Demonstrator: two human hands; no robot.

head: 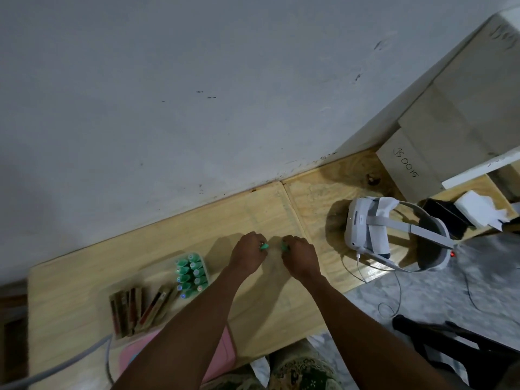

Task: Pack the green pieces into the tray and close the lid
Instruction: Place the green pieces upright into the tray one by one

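Both hands are out over the wooden table (253, 209), fists side by side. My left hand (249, 253) is closed around a small green piece (264, 246) that pokes out by the knuckles. My right hand (299, 257) is closed on another green piece (284, 246). To the left stands a clear tray (206, 267) with two rows of several green pieces (190, 273) standing in it. A pink lid-like piece (225, 350) lies near the table's front edge, partly hidden under my left forearm.
Brown and red sticks (138, 308) fill a clear holder left of the tray. A white headset (394, 237) with a cable lies to the right. Cardboard boxes (450, 122) stack at the back right, with white tissue (478, 212) beside them. The wall runs along the table's far edge.
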